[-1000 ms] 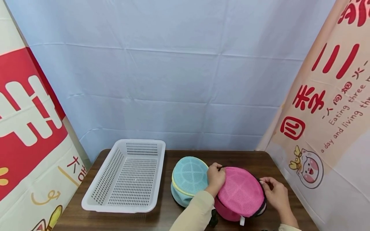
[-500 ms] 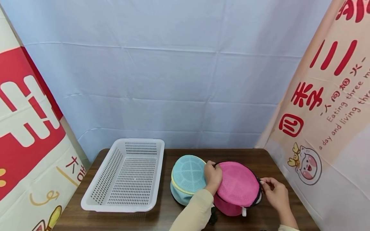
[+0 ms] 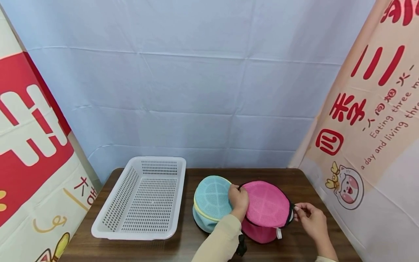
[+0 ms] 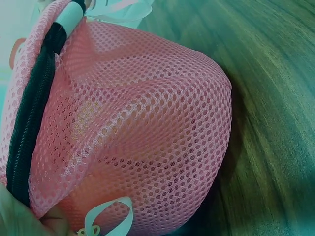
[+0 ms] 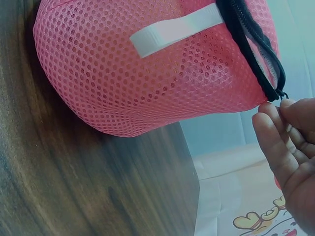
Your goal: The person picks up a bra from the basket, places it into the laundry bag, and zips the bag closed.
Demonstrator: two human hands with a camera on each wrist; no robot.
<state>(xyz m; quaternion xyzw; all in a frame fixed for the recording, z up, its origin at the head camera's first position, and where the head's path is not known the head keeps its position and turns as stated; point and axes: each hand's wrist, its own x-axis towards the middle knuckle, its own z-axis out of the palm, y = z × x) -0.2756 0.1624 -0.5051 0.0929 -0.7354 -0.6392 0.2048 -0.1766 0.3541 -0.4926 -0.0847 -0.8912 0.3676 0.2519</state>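
A pink mesh laundry bag (image 3: 265, 203) with a black zipper around its top stands at the right of the table. My left hand (image 3: 239, 200) grips the bag's rim on the left side; in the left wrist view only part of that hand (image 4: 19, 216) shows beside the black zipper (image 4: 32, 123). At the right end of the rim my right hand (image 3: 312, 220) pinches the zipper pull (image 5: 282, 94). Near the pull, the zipper's two edges stand apart. Close on the left is a blue mesh laundry bag (image 3: 212, 198) with yellow trim, partly behind my left hand.
A white perforated plastic basket (image 3: 148, 203) stands on the left of the dark wooden table (image 3: 186, 251). A light blue cloth (image 3: 193, 91) hangs behind the table, with printed cloths (image 3: 347, 153) at both sides. A white fabric tab (image 5: 177, 32) sticks out from the pink bag.
The pink bag and my left hand have shifted slightly left and away from me. My right hand has barely moved and keeps its pinch at the zipper's right end.
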